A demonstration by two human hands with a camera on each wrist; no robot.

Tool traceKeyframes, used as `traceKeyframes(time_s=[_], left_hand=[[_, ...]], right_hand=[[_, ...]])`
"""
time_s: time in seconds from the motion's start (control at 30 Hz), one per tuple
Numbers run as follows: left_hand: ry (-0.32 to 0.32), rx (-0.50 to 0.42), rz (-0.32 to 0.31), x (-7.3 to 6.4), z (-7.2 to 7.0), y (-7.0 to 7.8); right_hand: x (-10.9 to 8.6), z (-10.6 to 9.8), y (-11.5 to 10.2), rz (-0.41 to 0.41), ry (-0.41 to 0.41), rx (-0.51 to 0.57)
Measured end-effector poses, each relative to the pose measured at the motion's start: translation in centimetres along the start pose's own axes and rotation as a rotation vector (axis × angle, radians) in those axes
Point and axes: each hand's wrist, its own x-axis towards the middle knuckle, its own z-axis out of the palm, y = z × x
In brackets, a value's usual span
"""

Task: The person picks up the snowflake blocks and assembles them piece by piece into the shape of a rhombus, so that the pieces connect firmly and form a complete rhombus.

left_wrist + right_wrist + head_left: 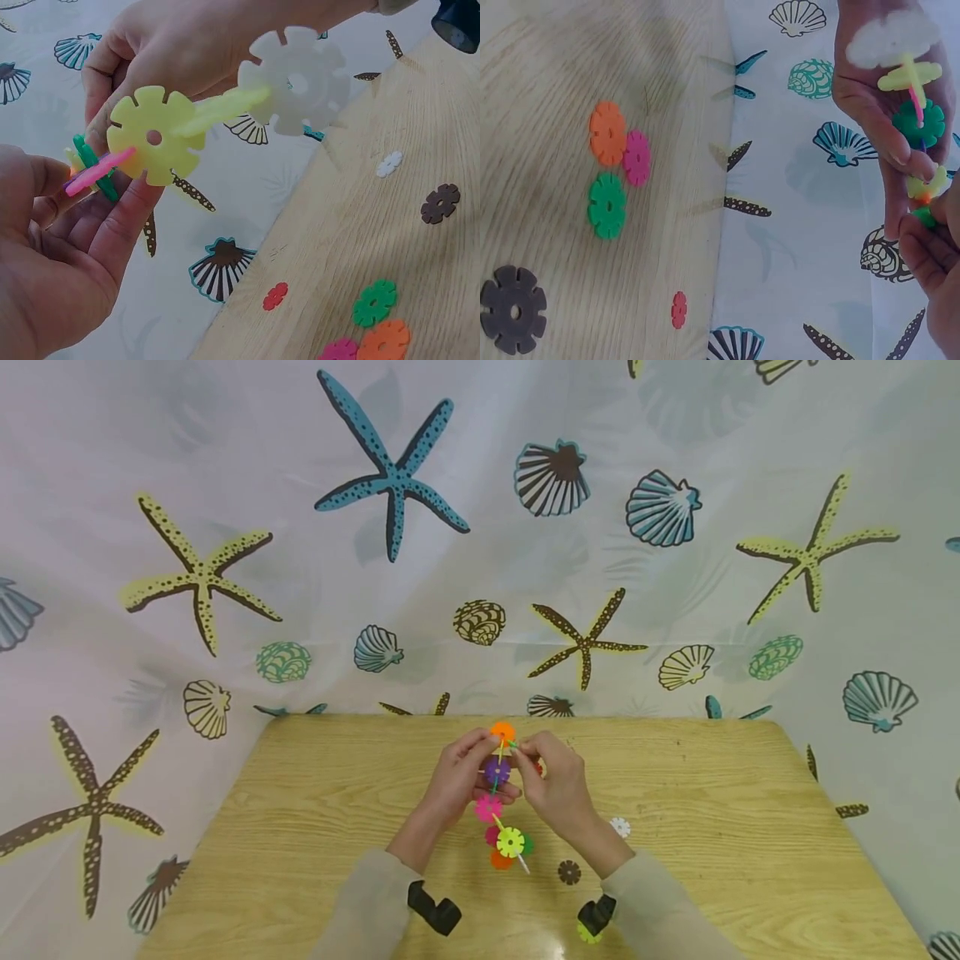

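Observation:
A chain of notched plastic discs hangs between both hands above the table. My left hand grips its upper part, fingers around the purple disc and an orange disc at the top. Below these follow a pink disc and a yellow disc. In the left wrist view a white disc ends the chain. My right hand pinches a small green disc right at the orange one's edge. Fingers hide most of that green disc.
Loose discs lie on the wooden table: brown, white, yellow-green partly under the right wrist camera, red, and a green, orange and pink group. A patterned curtain stands behind the table.

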Motion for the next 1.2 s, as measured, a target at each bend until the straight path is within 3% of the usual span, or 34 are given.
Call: traceKeyframes(time_s=[0.1,0.37,0.6,0.73,1.0,1.2], left_hand=[[0.006,0.017,0.02,-0.1,0.1,-0.1],[0.087,0.044,-0.016,-0.1,0.2,0.1],[0.067,0.046,0.018,0.1,0.5,0.3],[0.067,0.051,0.006,0.1,0.5,0.3],[0.041,0.151,-0.056,-0.3,0.4,-0.2],[0.08,0.129,-0.026,-0.3,0.5,-0.4]], right_hand=[[0.0,0.0,-0.2,0.011,-0.001,0.0],[-0.3,0.1,-0.5,0.028,-0.046,-0.02],[-0.4,0.2,-0.9,0.019,-0.022,-0.026],[-0.3,0.2,-0.8,0.023,-0.039,-0.032],[-0.5,-0.3,-0.4,0.102,-0.105,-0.029],[-0.8,-0.9,-0.4,0.155,-0.126,0.032]])
